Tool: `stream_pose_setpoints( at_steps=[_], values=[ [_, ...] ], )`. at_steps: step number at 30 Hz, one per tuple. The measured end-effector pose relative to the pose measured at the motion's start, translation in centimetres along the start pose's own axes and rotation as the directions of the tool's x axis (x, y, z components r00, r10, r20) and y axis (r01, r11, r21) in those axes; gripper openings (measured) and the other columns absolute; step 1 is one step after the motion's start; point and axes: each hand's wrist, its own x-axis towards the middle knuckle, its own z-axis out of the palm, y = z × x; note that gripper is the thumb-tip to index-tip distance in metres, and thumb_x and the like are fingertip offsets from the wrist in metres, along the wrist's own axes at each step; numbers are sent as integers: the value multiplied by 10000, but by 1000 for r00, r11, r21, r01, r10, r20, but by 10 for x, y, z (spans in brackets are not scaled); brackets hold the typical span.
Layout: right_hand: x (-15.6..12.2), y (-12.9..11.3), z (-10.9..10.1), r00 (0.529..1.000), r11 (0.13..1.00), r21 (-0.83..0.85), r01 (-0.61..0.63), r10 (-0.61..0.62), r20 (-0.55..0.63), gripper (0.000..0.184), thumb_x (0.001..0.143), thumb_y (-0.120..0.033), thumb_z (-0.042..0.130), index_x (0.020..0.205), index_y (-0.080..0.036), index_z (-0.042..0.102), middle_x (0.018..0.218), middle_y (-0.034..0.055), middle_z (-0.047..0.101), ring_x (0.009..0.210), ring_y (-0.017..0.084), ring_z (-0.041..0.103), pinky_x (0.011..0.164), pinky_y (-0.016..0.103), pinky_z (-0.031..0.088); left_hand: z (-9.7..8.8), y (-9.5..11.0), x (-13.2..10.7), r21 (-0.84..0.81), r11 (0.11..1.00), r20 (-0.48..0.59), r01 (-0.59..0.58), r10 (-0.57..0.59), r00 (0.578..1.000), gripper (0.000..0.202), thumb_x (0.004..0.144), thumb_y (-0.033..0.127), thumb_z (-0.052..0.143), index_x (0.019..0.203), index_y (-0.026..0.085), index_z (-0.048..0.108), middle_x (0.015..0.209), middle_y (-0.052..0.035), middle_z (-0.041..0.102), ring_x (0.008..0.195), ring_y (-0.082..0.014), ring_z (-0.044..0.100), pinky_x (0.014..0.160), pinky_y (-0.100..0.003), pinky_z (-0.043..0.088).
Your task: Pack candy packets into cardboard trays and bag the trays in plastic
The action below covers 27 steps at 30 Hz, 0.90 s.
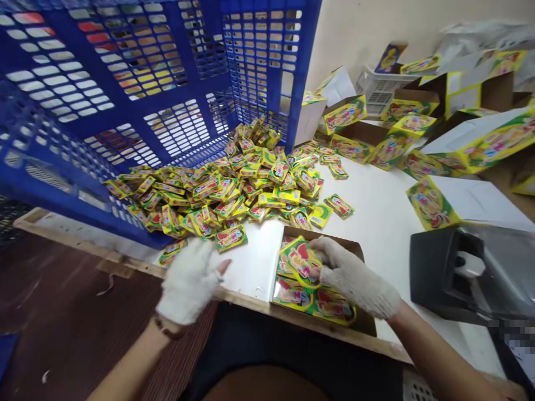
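Observation:
My right hand (pixel 353 273), in a white knitted glove with bare fingertips, grips a small yellow-and-green box (pixel 300 260) with a watermelon picture. It holds this small box tilted over an open carton (pixel 368 317), inside which more small boxes lie flat. My left hand (pixel 188 281), gloved the same way and blurred, is over the table's front edge beside the pile of small boxes (pixel 225 189). Its thumb sticks out away from the palm, and I see nothing in its grasp; the other fingers are mostly hidden. A loose small box (pixel 232 238) lies just beyond it.
A large blue perforated crate (pixel 167 106) lies on its side at the left, small boxes spilling from it onto the white table (pixel 376 195). Several open printed cartons (pixel 351 147) stand at the back right. A black device with a clear cover (pixel 434 273) sits at the right.

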Motion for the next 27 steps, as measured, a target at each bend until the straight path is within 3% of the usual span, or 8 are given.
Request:
stream_pose_setpoints(
  at_steps=[3,7,10,14,17,20,23,27],
  values=[
    [5,-1,0,979,992,-117,-54,76,189,226,790,-296,625,994,-206,659,821,2,645,743,169,573,649,257,410,-2,-37,2,456,889,90,43,-94,991,479,853,569,466,1075,163,593,955,-139,609,893,-325,587,744,-406,435],
    [14,-13,23,951,951,-305,-41,131,281,144,845,-308,610,819,-199,701,841,26,659,754,166,587,613,257,361,9,-37,7,527,850,159,-6,-92,983,389,879,461,412,1079,169,573,982,-143,628,948,-342,595,726,-391,419],
    [13,-18,38,965,872,-487,52,82,249,246,896,-357,580,799,-178,718,960,85,659,856,197,594,659,277,373,14,-23,8,363,928,131,86,-142,981,355,869,451,426,1039,173,567,942,-120,643,874,-305,625,703,-372,435],
    [5,-16,41,960,856,-505,109,40,276,227,921,-328,553,898,-173,717,992,101,670,928,230,596,765,306,414,21,-2,-1,-256,960,21,116,-114,993,442,862,483,485,1190,189,517,1095,-105,648,988,-274,635,815,-378,499],
    [0,-16,39,990,960,-279,20,19,138,195,898,-271,564,1010,-177,692,1047,94,675,998,240,593,864,330,431,30,23,-13,-533,846,-121,2,-78,990,541,861,436,557,1337,217,428,1319,-110,557,1186,-278,565,1008,-426,454],
    [-1,-24,38,1000,977,213,10,-9,-8,297,903,-351,538,1126,-174,620,1037,81,672,922,217,617,817,330,489,38,52,-15,-509,833,-330,-217,45,943,552,834,306,622,1347,243,431,1314,-113,545,1226,-282,533,1064,-468,418],
    [1,-34,36,997,720,691,57,-11,-71,470,896,-495,530,1257,-198,482,1014,67,656,761,178,622,643,299,532,41,74,-2,-434,811,-442,-394,190,877,561,826,198,603,1356,262,430,1293,-109,560,1223,-271,537,1044,-466,447],
    [5,-34,30,992,484,870,97,27,-125,478,859,-475,621,1246,-242,465,1056,60,648,816,174,634,670,289,546,40,90,19,-411,765,-483,-495,278,830,608,818,161,604,1387,264,417,1306,-92,577,1229,-258,541,1050,-446,453]
  ],
)
